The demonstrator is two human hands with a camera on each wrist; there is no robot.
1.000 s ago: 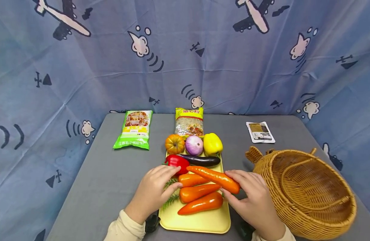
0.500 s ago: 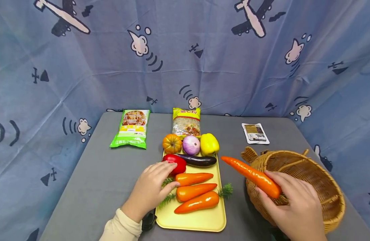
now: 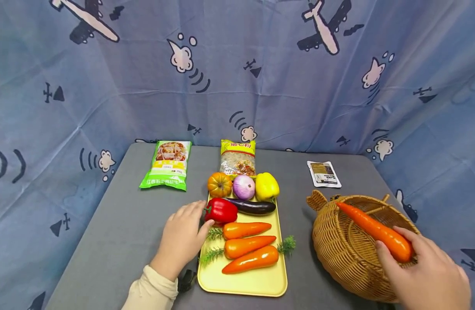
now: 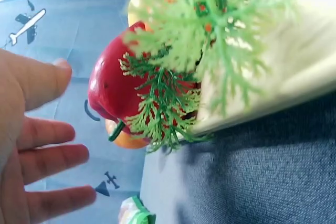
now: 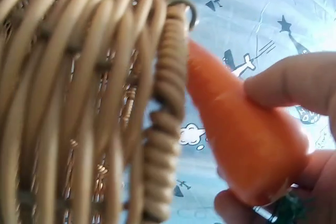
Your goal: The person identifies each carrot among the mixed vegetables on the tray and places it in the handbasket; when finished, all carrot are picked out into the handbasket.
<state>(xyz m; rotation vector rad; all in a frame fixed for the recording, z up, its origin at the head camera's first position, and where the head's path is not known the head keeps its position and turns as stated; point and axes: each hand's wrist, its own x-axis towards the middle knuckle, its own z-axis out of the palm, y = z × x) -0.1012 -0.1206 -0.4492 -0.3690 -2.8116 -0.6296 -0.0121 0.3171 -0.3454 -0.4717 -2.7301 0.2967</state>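
Note:
My right hand [image 3: 431, 271] grips an orange carrot [image 3: 377, 230] by its thick end, thumb on one side and fingers on the other. The carrot's tip points up and left over the opening of the wicker basket [image 3: 338, 245]; in the right wrist view, the carrot [image 5: 247, 135] appears beside the basket's rim [image 5: 168, 124]. My left hand [image 3: 181, 237] is at the left edge of the yellow tray [image 3: 245, 286], beside a red bell pepper [image 3: 222, 211]. In the left wrist view its extended fingers [image 4: 52, 163] stand apart from the pepper [image 4: 118, 80].
Three carrots [image 3: 250, 246] with green tops lie on the tray. Behind them are an eggplant [image 3: 254, 206], pumpkin [image 3: 219, 185], purple onion [image 3: 243, 187] and yellow pepper [image 3: 267, 186]. A green bag [image 3: 165, 165], a pasta bag [image 3: 238, 158] and a small pouch [image 3: 324, 174] lie farther back.
My right hand has lifted the carrot off the tray and carried it right, over the basket. The left hand has drawn slightly left, away from the red bell pepper and carrots.

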